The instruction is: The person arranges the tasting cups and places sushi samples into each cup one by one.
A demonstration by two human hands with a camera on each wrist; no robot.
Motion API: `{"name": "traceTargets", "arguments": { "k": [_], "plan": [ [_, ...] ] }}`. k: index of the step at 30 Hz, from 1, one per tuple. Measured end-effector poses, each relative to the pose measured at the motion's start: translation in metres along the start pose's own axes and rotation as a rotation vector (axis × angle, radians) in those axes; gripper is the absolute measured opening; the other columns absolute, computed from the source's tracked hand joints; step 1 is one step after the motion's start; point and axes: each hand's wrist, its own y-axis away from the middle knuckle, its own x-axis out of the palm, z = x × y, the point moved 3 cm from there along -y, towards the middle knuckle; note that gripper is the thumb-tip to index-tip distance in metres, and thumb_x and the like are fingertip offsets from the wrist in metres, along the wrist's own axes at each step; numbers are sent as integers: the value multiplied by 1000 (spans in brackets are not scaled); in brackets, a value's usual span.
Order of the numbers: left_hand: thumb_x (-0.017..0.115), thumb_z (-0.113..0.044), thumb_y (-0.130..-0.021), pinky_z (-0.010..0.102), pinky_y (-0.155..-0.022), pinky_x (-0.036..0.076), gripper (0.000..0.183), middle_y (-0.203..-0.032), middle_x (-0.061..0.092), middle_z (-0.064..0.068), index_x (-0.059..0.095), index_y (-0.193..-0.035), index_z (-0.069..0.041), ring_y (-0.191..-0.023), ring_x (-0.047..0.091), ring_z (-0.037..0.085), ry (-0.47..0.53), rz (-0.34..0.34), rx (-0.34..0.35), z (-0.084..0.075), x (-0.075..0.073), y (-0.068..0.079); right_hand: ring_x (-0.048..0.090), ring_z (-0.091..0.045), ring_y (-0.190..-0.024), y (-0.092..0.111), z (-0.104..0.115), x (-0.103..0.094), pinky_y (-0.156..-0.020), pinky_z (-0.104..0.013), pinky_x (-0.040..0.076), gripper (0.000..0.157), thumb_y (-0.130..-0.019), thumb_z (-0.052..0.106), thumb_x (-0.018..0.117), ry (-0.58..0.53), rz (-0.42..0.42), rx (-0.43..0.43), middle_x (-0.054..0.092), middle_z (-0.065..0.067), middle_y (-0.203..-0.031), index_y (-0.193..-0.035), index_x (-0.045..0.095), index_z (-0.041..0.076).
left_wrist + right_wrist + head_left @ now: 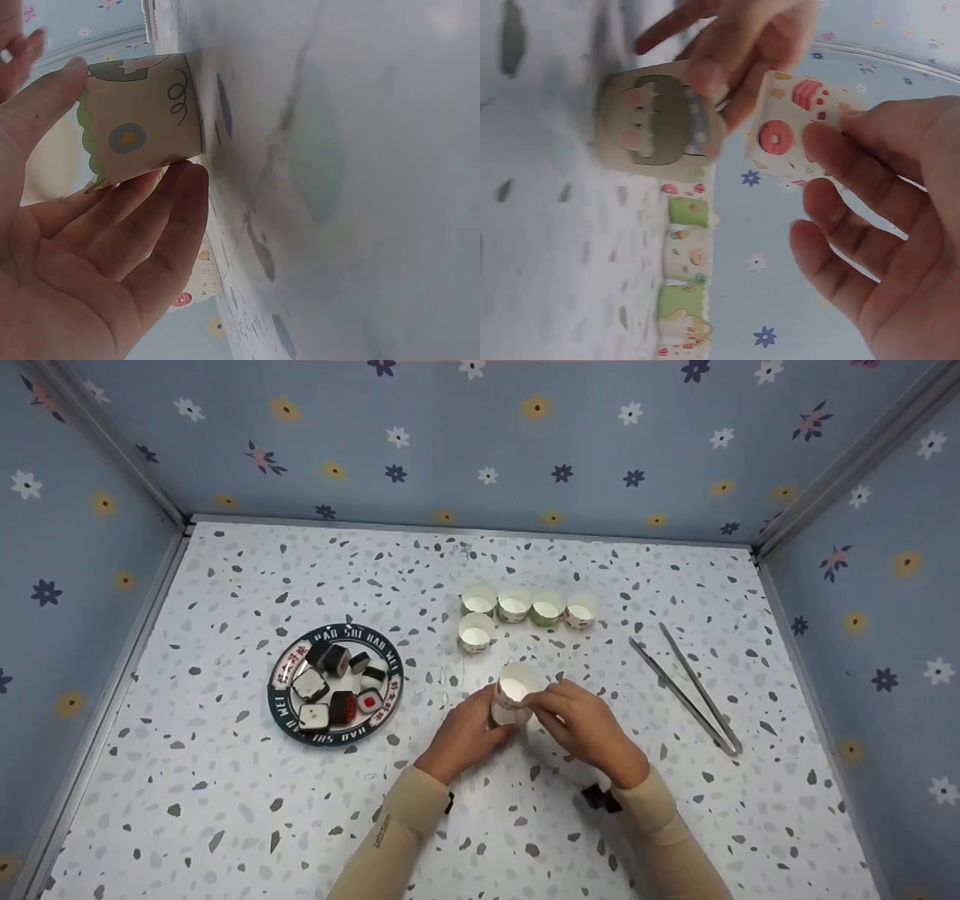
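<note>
My left hand [469,735] holds a beige paper baking cup [142,112], printed with a cartoon face, against the tabletop between thumb and fingers. Just above it is a white paper baking cup [795,131] with doughnut and cake prints, its rim pinched by my right hand [885,202]. In the right wrist view a small gap separates the two cups. From the head view, the raised cup [517,684] covers part of the lower one [510,715]. Farther back, several cups [514,606] stand in a row, with another cup [476,634] in front of the row's left end.
To the left lies a dark-rimmed round plate [397,684] bearing several sushi pieces [313,716]. Metal tongs [701,690] rest on the speckled table [225,825] at the right. Blue flowered panels [450,442] enclose the back and sides.
</note>
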Motion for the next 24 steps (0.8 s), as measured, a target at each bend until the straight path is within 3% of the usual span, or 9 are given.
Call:
{"name": "traceTargets", "arguments": {
  "k": [4,10,13,17,24],
  "plan": [
    [75,-29,-92,44,-107,40,67,-141,55,15,46,-146,-4,-129,52,29,-7,15,18,0,2,0,59,-17,-72,-11,-17,-1,-61,-31,51,12,-91,2,72,56,-47,47,67,0,-83,-98,76,11],
    [76,-30,-91,45,-104,43,67,-138,56,16,47,-144,-4,-126,54,30,-15,3,50,1,0,-1,64,-21,-82,-35,-51,21,-69,-37,54,12,-98,13,67,108,125,299,71,-3,-92,-104,77,12],
    [76,-30,-91,45,-103,43,66,-136,57,16,48,-144,-4,-125,55,30,-16,-3,63,1,0,-1,65,-24,-86,-46,-62,32,-72,-41,55,14,-99,15,64,116,208,382,72,-5,-96,-107,77,13],
    [76,-30,-91,45,-104,42,64,-136,57,15,48,-143,-4,-125,54,29,-9,-1,64,1,1,0,66,-26,-87,-53,-70,41,-71,-43,55,15,-100,16,63,131,253,431,72,-5,-96,-106,76,14],
    [76,-29,-91,44,-105,42,64,-137,57,14,48,-144,-5,-126,54,29,-13,-7,52,1,0,0,67,-27,-86,-56,-76,50,-70,-45,55,14,-100,17,63,151,272,446,72,-7,-94,-104,76,14]
  ]
}}
